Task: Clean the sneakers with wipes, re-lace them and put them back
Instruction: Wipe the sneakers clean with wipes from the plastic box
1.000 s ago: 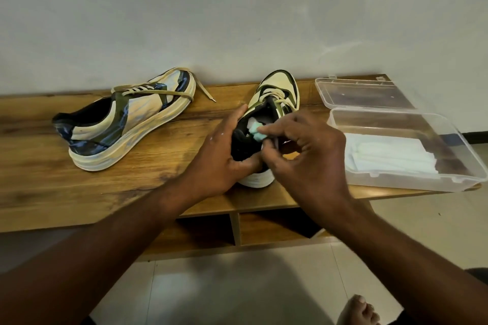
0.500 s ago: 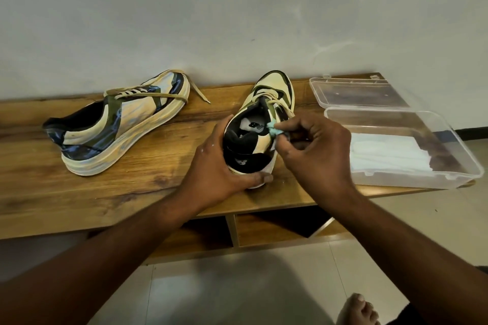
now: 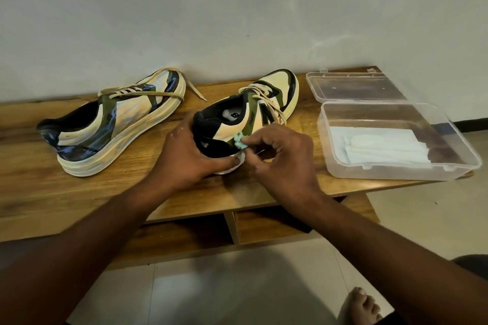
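Two cream, green and black sneakers lie on a wooden bench. The left sneaker rests alone with its laces loose across the top. My left hand grips the heel of the right sneaker, which is tipped onto its side toward the left. My right hand pinches a crumpled pale green wipe against the sneaker's outer heel, near the sole.
An open clear plastic box with a stack of folded white wipes stands at the bench's right end, its lid flat behind it. A grey wall runs behind. Shelves sit under the bench. A bare foot shows at bottom right.
The right sneaker has been tilted from upright onto its side. My right hand with the wipe moved from the collar opening down to the outer heel side.
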`<state>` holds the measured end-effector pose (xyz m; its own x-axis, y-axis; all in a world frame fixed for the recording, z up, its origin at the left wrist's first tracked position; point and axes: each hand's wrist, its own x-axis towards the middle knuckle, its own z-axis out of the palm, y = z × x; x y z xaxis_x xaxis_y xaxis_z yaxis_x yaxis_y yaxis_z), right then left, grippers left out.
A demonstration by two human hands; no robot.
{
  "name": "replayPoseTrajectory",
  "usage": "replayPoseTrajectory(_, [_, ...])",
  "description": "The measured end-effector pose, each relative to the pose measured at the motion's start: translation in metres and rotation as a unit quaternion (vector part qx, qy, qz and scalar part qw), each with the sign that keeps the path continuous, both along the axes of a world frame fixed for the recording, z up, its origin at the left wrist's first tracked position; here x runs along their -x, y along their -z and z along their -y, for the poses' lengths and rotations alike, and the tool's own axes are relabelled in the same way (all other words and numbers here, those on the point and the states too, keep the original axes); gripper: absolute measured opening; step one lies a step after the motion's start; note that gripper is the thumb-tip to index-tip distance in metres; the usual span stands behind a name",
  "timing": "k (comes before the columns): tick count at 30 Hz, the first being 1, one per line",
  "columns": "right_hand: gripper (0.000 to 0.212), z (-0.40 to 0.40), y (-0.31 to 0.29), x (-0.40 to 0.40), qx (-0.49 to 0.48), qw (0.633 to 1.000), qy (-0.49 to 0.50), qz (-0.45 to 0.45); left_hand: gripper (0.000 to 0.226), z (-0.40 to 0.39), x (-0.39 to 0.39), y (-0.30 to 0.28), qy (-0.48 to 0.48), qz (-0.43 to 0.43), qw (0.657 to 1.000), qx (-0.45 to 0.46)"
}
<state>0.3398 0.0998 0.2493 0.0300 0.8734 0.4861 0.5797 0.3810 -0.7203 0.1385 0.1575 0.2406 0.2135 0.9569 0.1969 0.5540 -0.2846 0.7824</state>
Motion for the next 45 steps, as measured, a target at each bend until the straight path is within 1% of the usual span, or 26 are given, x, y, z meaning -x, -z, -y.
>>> replayPoseTrajectory(4, [0.019, -0.018, -0.001, -0.014, 0.087, 0.990, 0.077, -0.074, 0.084, -0.004, 0.004, -0.003, -0.011, -0.019, 1.000, -0.005])
replayPoseTrajectory(7, [0.018, -0.023, -0.002, -0.014, 0.101, 0.986, 0.093, -0.090, 0.081, -0.010, 0.014, -0.007, -0.004, 0.018, 0.999, 0.043])
replayPoseTrajectory(9, [0.020, -0.016, -0.005, -0.007, 0.066, 0.995, 0.063, -0.052, 0.084, -0.014, 0.022, -0.008, 0.008, 0.063, 0.995, 0.078])
replayPoseTrajectory(11, [0.020, -0.006, -0.005, 0.006, 0.005, 1.000, -0.009, 0.024, 0.086, -0.017, 0.029, -0.009, 0.017, 0.109, 0.988, 0.107])
replayPoseTrajectory(12, [0.020, 0.000, -0.004, 0.013, -0.022, 0.997, -0.045, 0.065, 0.086, -0.018, 0.031, -0.009, 0.024, 0.123, 0.985, 0.117])
replayPoseTrajectory(14, [0.018, 0.005, -0.001, 0.022, -0.052, 0.986, -0.084, 0.131, 0.085, -0.020, 0.036, -0.010, 0.042, 0.131, 0.982, 0.127])
replayPoseTrajectory(16, [0.017, 0.002, 0.000, 0.021, -0.051, 0.983, -0.083, 0.154, 0.088, -0.023, 0.041, -0.011, 0.062, 0.132, 0.980, 0.132])
replayPoseTrajectory(19, [0.015, -0.012, -0.004, 0.006, -0.029, 0.993, -0.029, 0.115, 0.087, -0.025, 0.047, -0.013, 0.075, 0.136, 0.978, 0.139])
replayPoseTrajectory(23, [0.019, -0.034, -0.009, -0.020, -0.021, 0.995, 0.090, 0.032, 0.073, -0.025, 0.049, -0.017, 0.072, 0.144, 0.977, 0.139])
replayPoseTrajectory(26, [0.019, -0.044, -0.008, -0.028, -0.021, 0.991, 0.131, -0.031, 0.077, -0.025, 0.049, -0.017, 0.067, 0.151, 0.976, 0.141])
replayPoseTrajectory(29, [0.020, -0.036, -0.007, -0.015, -0.022, 0.995, 0.098, -0.004, 0.075, -0.025, 0.048, -0.016, 0.052, 0.168, 0.974, 0.141])
replayPoseTrajectory(33, [0.021, -0.015, -0.001, 0.020, -0.043, 0.997, -0.011, 0.061, 0.072, -0.026, 0.048, -0.013, 0.037, 0.192, 0.969, 0.151])
replayPoseTrajectory(36, [0.022, -0.006, 0.003, 0.036, -0.067, 0.992, -0.072, 0.080, 0.072, -0.027, 0.050, -0.013, 0.029, 0.203, 0.964, 0.169])
replayPoseTrajectory(40, [0.021, -0.007, 0.005, 0.042, -0.079, 0.990, -0.082, 0.086, 0.076, -0.026, 0.050, -0.012, 0.031, 0.220, 0.958, 0.183])
replayPoseTrajectory(45, [0.019, -0.013, 0.002, 0.046, -0.074, 0.988, -0.091, 0.099, 0.071, -0.028, 0.050, -0.013, 0.004, 0.221, 0.961, 0.168])
